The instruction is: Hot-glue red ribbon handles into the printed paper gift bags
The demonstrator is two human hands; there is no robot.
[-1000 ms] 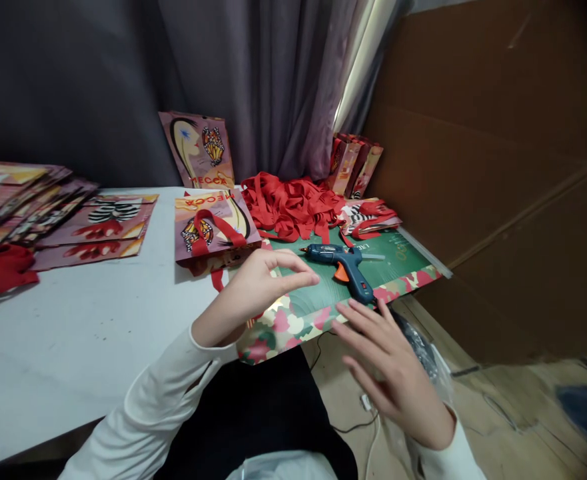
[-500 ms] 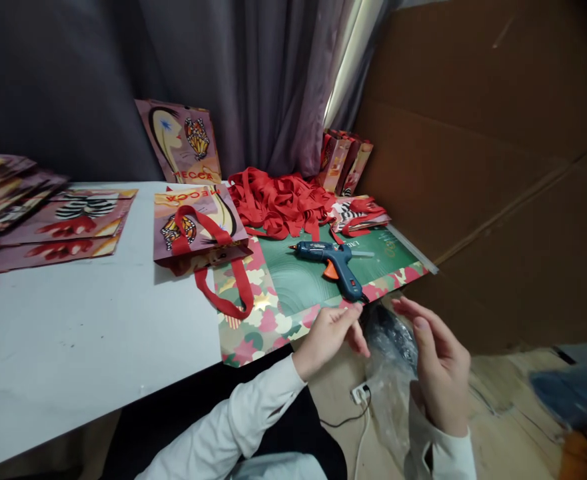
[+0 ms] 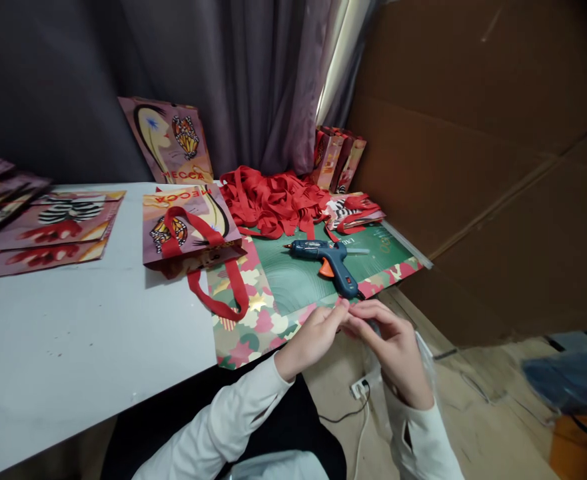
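My left hand [image 3: 314, 339] and my right hand [image 3: 394, 345] meet at the fingertips just off the table's near edge. The left thumb and fingers are pinched together; the right fingers close in against them. Anything between the fingertips is too small or hidden to make out. Just beyond them a blue glue gun [image 3: 326, 257] with an orange trigger lies on its side, nozzle pointing left. It rests on a green printed sheet [image 3: 293, 280] with a patterned border. Left of it, a purple paper bag [image 3: 190, 223] with red ribbon handles lies on the table.
A heap of red ribbons [image 3: 273, 200] lies behind the glue gun. Flat bags [image 3: 68, 230] are stacked at the left on the white table [image 3: 73, 347]. Another bag [image 3: 170, 143] leans on the curtain. A large cardboard panel [image 3: 473, 167] stands at the right; a power strip [image 3: 359, 388] is on the floor.
My right hand has moved left to meet my left hand, closing the gap between them. The view has shifted slightly; the glue gun and bags lie as before.
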